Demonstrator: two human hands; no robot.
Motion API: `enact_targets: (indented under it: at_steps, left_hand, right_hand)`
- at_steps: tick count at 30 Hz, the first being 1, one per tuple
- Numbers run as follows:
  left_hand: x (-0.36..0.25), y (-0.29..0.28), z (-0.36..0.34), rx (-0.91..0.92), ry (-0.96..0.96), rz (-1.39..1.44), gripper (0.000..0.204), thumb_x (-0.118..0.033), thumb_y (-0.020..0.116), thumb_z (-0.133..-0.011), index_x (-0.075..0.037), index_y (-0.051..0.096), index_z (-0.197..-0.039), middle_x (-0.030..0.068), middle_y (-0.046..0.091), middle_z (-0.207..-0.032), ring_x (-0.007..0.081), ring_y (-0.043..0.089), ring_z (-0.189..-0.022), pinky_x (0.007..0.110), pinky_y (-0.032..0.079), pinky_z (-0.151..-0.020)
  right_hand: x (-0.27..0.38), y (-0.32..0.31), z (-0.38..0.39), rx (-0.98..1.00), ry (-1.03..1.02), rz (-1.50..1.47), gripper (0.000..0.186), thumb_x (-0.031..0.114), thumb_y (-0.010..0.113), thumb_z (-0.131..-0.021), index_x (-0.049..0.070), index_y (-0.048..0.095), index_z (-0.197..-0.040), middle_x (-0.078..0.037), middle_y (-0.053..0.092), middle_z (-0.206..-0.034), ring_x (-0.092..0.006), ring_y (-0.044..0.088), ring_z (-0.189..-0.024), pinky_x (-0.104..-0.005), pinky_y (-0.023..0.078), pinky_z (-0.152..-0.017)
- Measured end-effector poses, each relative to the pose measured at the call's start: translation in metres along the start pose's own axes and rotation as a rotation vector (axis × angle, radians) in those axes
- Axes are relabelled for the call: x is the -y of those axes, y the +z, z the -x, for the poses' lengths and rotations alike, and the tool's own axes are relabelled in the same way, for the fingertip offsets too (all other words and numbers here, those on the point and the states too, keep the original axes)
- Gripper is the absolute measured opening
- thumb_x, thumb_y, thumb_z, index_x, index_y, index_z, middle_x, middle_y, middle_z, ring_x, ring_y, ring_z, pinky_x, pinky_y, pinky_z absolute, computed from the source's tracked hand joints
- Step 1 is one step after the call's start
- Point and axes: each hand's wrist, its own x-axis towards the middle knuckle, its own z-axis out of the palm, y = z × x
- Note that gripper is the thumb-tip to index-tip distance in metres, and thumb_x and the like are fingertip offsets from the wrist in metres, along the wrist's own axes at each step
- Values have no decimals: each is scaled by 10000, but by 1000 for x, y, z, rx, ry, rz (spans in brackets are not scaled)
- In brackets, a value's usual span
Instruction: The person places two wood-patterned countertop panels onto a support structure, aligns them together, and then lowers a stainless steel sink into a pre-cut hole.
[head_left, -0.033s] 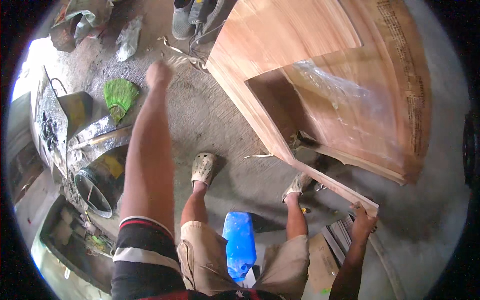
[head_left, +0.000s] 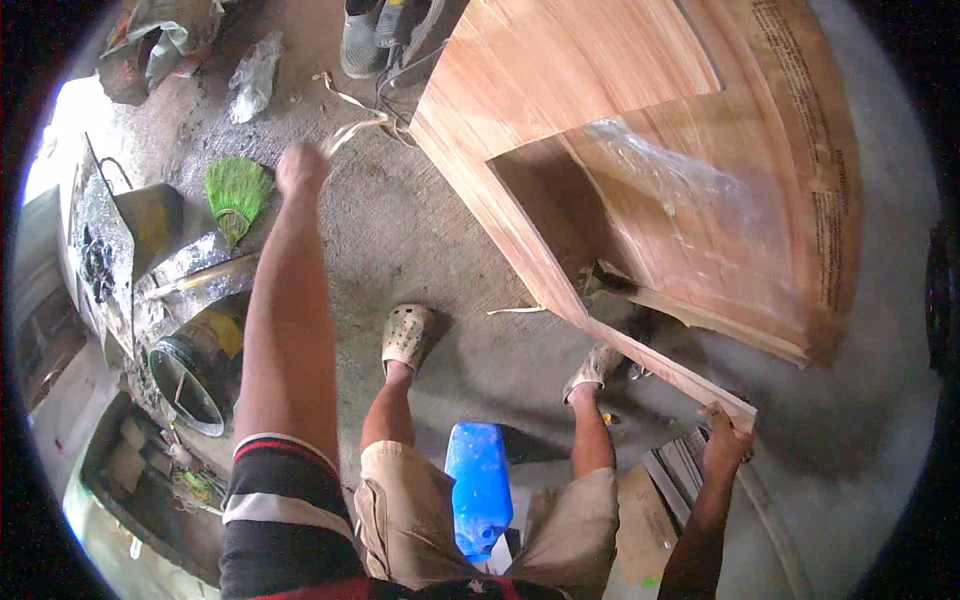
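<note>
My right hand [head_left: 722, 445] grips the lower end of a narrow wooden strip [head_left: 672, 368], which runs up along the left edge of a large wood-grain panel [head_left: 560, 70]. The panel has a rectangular cut-out, with clear plastic [head_left: 680, 175] showing inside it. My left hand [head_left: 301, 163] is raised at upper left, fingers curled, beside some pale, frayed strands [head_left: 355, 128]; what is in it is hidden. A small green broom [head_left: 238, 195] lies just left of that hand.
Grey shoes [head_left: 362, 45] and plastic bags [head_left: 255, 75] lie at the top. A bucket [head_left: 185, 385], metal scraps and a dark tub [head_left: 120, 470] crowd the left. A blue jerrycan [head_left: 478, 485] sits between my legs, cardboard [head_left: 640, 515] at lower right. My clog-shod feet rest on rough concrete.
My left hand and forearm have shifted a little left and down. My right hand stays at the wooden strip's end, almost unmoved.
</note>
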Motion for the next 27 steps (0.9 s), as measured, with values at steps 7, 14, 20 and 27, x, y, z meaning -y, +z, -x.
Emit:
enact_targets:
  at_steps: [7, 14, 20, 27]
  left_hand:
    - [119, 34, 65, 478, 261, 178, 705, -412, 744, -883, -23, 505, -1420, 233, 550, -1359, 326, 558, -1283, 421, 446, -1061]
    - [-138, -176, 105, 111, 707, 1459, 865, -641, 589, -936, 28, 464, -1471, 221, 551, -1412, 275, 499, -1336, 390, 373, -1125]
    - [-182, -179, 87, 237, 760, 1312, 802, -666, 596, -920, 18, 600, -1340, 154, 671, -1218, 217, 621, -1127, 369, 435, -1045]
    - [-189, -151, 89, 107, 677, 1402, 695, -573, 488, -1022, 36, 583, -1341, 131, 637, -1293, 210, 564, -1215, 350, 408, -1061]
  right_hand:
    - [8, 14, 9, 94, 30, 103, 145, -34, 642, -880, -15, 667, -1022, -77, 694, -966, -160, 666, -863, -296, 524, -808]
    - [21, 20, 27, 93, 8, -70, 162, 26, 684, -897, -34, 679, -1047, -90, 698, -1029, -190, 656, -970, -322, 499, -909]
    - [-52, 61, -4, 88, 11, 28, 347, 213, 688, -967, -55, 652, -1185, -119, 692, -1117, -208, 635, -1030, -340, 469, -962]
    - [-30, 88, 13, -55, 47, -118, 325, 239, 663, -1006, -51, 649, -1151, -98, 673, -1135, -196, 587, -1084, -345, 420, -1011]
